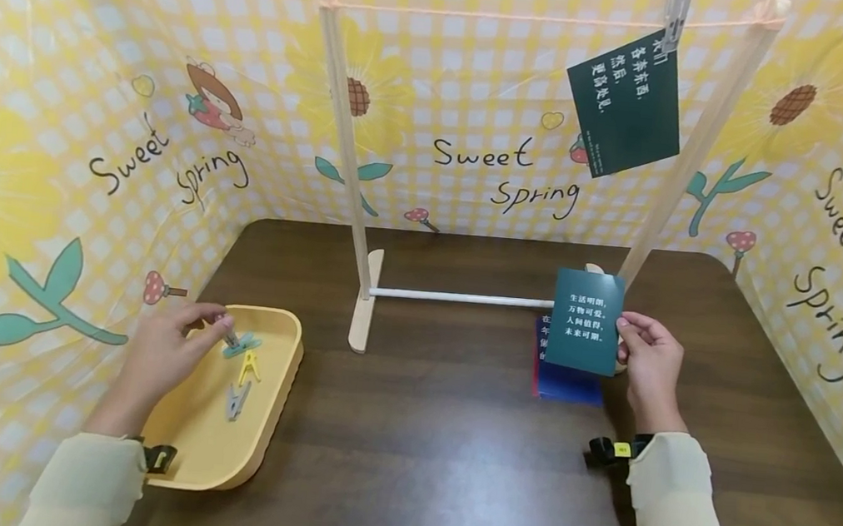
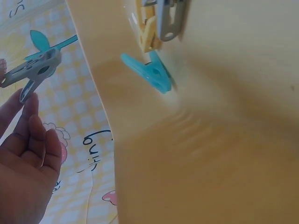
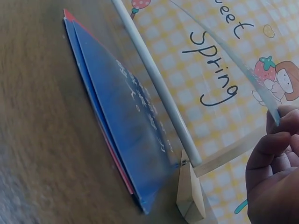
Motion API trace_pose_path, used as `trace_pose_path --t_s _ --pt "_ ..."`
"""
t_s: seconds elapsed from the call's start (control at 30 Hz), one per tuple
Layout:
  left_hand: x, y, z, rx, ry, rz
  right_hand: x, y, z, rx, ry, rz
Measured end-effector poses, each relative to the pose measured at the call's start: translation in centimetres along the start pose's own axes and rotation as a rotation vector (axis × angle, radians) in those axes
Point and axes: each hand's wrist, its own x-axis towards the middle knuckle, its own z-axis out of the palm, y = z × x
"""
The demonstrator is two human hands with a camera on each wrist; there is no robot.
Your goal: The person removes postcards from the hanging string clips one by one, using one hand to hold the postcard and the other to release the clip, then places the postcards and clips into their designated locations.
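Note:
Over the yellow tray (image 1: 268,417) at the left, my left hand (image 1: 175,350) pinches a grey clothespin (image 2: 39,70) between thumb and fingertips. Below it in the tray lie a teal clothespin (image 2: 149,72), a yellow clothespin (image 1: 249,367) and another grey clothespin (image 1: 236,402). My right hand (image 1: 652,362) holds a dark green card (image 1: 586,321) with white writing by its right edge, thumb in front. That card is raised above a small stack of blue and red cards (image 1: 569,384) on the table, partly covering them in the head view.
A wooden frame stands at the back, with posts (image 1: 345,139), a white bottom rod (image 1: 456,298) and a pink string (image 1: 488,13) across its top. From the string's right end, a clear clothespin (image 1: 674,22) holds a tilted green card (image 1: 626,110). Printed cloth (image 1: 472,201) surrounds the brown table (image 1: 435,448).

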Motion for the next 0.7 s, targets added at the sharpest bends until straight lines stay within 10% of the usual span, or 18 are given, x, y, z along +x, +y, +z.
trace_pose_path --t_s 0.7 --pt "-0.2 -1.2 0.8 0.228 -0.167 0.068 0.1 1.0 -0.9 -0.059 -0.007 0.074"
